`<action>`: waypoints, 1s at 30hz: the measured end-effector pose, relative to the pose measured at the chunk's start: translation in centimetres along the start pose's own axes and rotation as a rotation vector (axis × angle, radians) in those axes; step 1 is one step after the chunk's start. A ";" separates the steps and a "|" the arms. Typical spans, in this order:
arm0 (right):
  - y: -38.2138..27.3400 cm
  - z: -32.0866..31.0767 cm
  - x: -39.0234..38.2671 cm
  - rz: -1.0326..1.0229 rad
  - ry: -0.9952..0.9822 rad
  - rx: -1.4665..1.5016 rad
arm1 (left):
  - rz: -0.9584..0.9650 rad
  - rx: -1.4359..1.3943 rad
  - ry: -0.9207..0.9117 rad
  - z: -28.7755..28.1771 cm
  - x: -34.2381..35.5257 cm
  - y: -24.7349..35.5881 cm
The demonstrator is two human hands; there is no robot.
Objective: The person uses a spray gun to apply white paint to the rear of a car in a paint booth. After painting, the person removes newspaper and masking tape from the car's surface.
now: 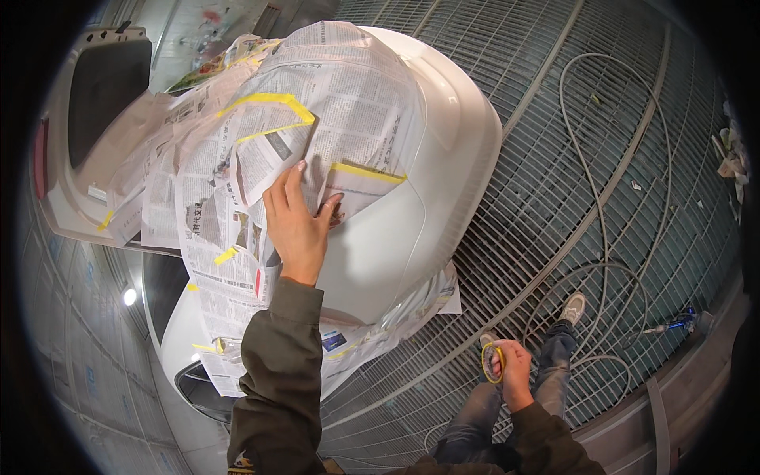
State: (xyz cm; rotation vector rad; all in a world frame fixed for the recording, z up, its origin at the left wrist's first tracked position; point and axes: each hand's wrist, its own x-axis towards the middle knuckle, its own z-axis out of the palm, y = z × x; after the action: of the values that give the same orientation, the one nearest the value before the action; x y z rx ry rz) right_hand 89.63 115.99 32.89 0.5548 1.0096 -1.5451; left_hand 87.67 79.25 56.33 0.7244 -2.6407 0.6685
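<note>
Across the centre and upper left of the frame, thin, floppy, tear-prone newspaper (317, 103) drapes a white car body (443, 158), long axis running lower left to upper right, pressed flat by the open left hand (297, 226), best gripped at its taped edges, while the right hand (511, 368) clasps a yellow tape roll (489, 362).

Two hands show: the left hand (297, 226) and the right hand (513, 366). One roll of yellow masking tape (491, 362) is in view. One white car (427, 158) fills the upper left. At least four strips of yellow tape (269, 100) cross the newspaper sheets (332, 87), which overlap too much to count. One air hose (590, 182) loops over the grating floor (554, 95). One blue air tool (677, 323) lies near one shoe (573, 307).
</note>
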 end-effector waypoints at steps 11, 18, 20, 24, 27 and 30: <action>-7.9 15.1 2.6 -1.053 -0.148 -0.605 | -0.548 -0.621 -0.176 -1.5 -1.1 0.4; -13.8 27.7 8.4 -1.653 -0.156 -0.888 | -0.604 -0.649 -0.199 -0.7 1.2 0.1; -14.3 29.5 9.6 -1.709 -0.154 -0.934 | -0.600 -0.647 -0.212 -1.6 2.1 0.5; -15.9 31.0 9.8 -1.672 -0.175 -1.046 | -0.513 -0.617 -0.017 -2.5 2.1 0.0; -17.2 31.8 10.1 -1.700 -0.104 -1.113 | -0.485 -0.791 0.105 -2.9 0.2 1.1; -18.1 32.6 9.7 -1.684 -0.086 -1.144 | -0.721 -1.140 -0.142 -1.3 -2.2 1.6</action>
State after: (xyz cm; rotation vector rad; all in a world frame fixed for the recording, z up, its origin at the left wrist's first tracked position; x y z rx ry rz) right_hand 75.94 83.08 47.35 -1.5270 2.2065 -1.7671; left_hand 88.84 82.07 55.96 1.1728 -2.0669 -1.0093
